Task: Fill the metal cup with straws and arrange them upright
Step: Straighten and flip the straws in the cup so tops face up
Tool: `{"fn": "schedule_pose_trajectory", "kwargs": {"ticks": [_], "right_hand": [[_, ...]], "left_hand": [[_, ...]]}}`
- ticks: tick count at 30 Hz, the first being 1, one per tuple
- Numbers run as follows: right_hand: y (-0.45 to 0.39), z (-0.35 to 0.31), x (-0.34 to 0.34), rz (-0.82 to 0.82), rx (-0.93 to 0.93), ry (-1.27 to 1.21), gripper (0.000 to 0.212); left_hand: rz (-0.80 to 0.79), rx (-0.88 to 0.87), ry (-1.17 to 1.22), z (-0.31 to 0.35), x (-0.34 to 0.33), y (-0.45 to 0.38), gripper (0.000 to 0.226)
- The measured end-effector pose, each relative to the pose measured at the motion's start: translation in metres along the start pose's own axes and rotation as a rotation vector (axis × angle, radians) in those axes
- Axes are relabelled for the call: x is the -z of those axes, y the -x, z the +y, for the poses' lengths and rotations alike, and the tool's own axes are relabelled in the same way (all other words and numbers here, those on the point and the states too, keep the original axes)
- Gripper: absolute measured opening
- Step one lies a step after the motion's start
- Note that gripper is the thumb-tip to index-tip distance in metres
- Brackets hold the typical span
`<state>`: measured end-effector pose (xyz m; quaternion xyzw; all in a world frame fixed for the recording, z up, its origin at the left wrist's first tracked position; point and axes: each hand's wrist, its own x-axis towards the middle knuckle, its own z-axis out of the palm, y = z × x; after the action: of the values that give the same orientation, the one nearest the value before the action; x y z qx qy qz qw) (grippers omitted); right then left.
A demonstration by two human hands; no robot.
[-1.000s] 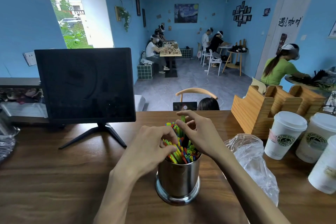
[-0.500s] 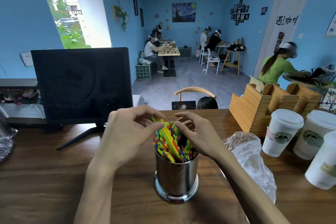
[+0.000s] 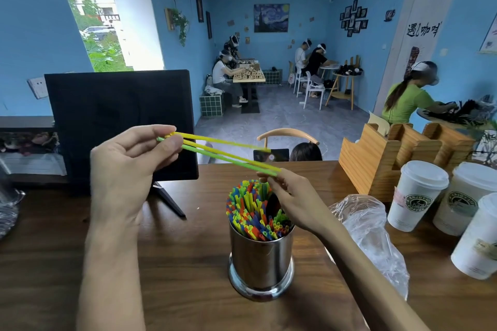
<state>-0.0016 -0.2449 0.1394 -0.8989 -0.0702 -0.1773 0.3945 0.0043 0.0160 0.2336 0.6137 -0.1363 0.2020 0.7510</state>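
1. The left hand (image 3: 126, 169) is pinching a few loose straws (image 3: 223, 152), two yellow and one green, between thumb and fingers at their left ends; that grip is clenched around them.
2. From that grip the loose straws are running out to the right, nearly level and dipping slightly, held up in the air above the bench (image 3: 172, 255).
3. The right hand (image 3: 293, 201) is meeting their far ends, fingertips (image 3: 265, 175) touching just under the green tip; whether this grip is really pinching them or only steadying them I cannot tell.
4. Directly below the right hand's grip the metal cup (image 3: 260, 263) is standing upright on the bench, packed with coloured straws (image 3: 254, 212) that are fanning out and leaning towards the left, not quite upright.
5. The right palm is hovering just beside the cup's right rim, close to the packed straws.
6. To the right of that wrist a crumpled clear plastic bag (image 3: 373, 234) is lying on the bench.
7. Further right of the bag, lidded paper coffee cups (image 3: 415, 196) are standing in front of a wooden organiser (image 3: 382, 158).
8. Behind the left hand's grip a dark monitor (image 3: 121, 121) is standing on its stand.
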Motion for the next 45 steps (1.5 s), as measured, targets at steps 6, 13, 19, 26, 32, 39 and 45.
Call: {"fn": "schedule_pose_trajectory", "kwargs": {"ticks": [6,13,19,26,32,39,45], "right_hand": [[-0.001,-0.013,-0.003,0.111,0.028,-0.164,0.027],[-0.019,-0.047,0.004,0.01,-0.197,-1.11,0.037],[-0.022,-0.049,0.018,0.063,-0.15,-0.93,0.026],[-0.013,-0.044,0.023,-0.037,0.125,-0.085,0.012],[-0.009,-0.039,0.018,-0.088,0.181,-0.042,0.017],[-0.006,-0.04,0.026,-0.135,0.212,-0.014,0.026],[-0.008,-0.038,0.023,-0.148,0.226,0.024,0.045]], "left_hand": [[0.261,0.012,0.167,-0.035,-0.028,0.015,0.01],[0.05,0.142,0.098,-0.067,-0.055,0.04,0.011],[-0.264,0.205,-0.129,-0.08,-0.046,0.041,0.018],[-0.33,-0.017,-0.161,-0.065,-0.06,0.037,0.047],[-0.31,-0.137,-0.101,-0.044,-0.084,0.031,0.061],[-0.296,-0.25,-0.16,-0.046,-0.089,0.027,0.077],[-0.299,-0.32,-0.277,-0.049,-0.086,0.027,0.082]]}}
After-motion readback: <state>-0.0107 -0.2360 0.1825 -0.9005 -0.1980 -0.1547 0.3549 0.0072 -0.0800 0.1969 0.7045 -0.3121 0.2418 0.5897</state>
